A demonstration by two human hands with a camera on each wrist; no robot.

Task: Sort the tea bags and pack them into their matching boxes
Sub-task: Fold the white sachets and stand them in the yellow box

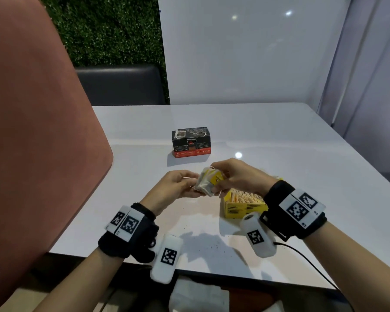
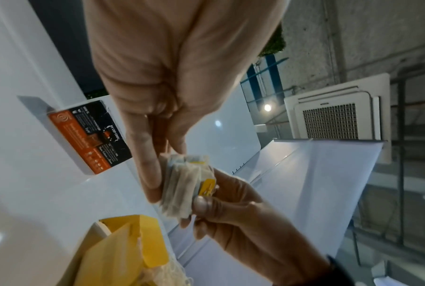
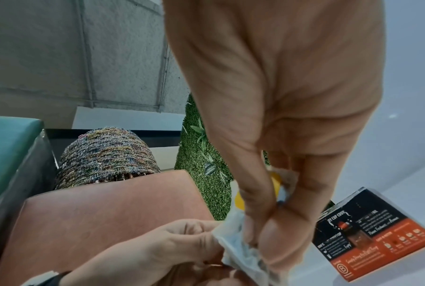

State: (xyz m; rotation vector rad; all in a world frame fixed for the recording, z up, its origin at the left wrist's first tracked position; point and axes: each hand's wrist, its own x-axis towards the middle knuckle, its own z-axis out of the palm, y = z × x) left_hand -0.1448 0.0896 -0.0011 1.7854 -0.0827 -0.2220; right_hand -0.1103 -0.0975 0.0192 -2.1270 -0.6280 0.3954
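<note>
While both hands share it, a bundle of tea bags (image 1: pixel 208 182) with yellow tags hangs above the table's near half, just left of the open yellow box (image 1: pixel 243 204). The left hand (image 1: pixel 178 184) pinches its left end, the right hand (image 1: pixel 232 176) curls over the right end and lies nearer the box. The left wrist view alone shows the stacked bags edge-on; the black-and-orange box (image 1: pixel 191 141) stands apart toward the far edge.

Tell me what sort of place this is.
Probably a café or lounge booth: a glossy white table, a padded pink seat back beside it, an artificial green hedge wall behind, and a ceiling air-conditioning unit overhead.
</note>
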